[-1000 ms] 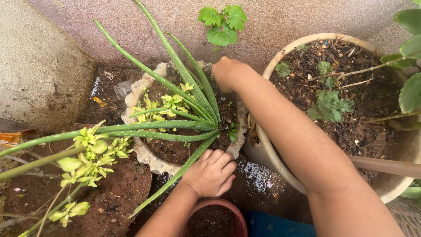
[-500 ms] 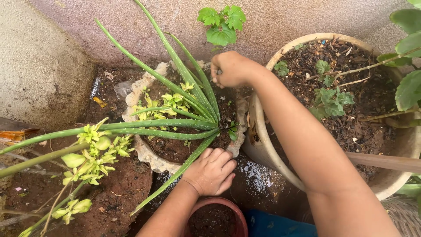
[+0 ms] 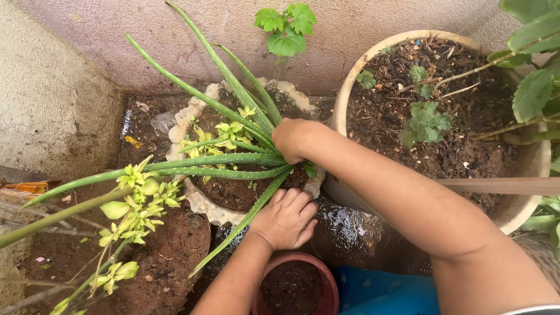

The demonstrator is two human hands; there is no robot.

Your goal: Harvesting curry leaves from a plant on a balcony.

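A pale scalloped pot holds dark soil and an aloe plant with long green leaves fanning left and up. My left hand rests palm down on the pot's near rim, fingers apart, over one aloe leaf. My right hand is down at the base of the aloe, fingers curled out of sight among the leaves; whether it grips anything is hidden.
A large cream pot of soil with small green plants stands at right. A red-brown pot sits below my left hand, a blue thing beside it. A yellow-green plant grows at left. Concrete walls close the back and left.
My right hand has come down from the pot's far rim to the base of the aloe. My left hand has stayed on the near rim.
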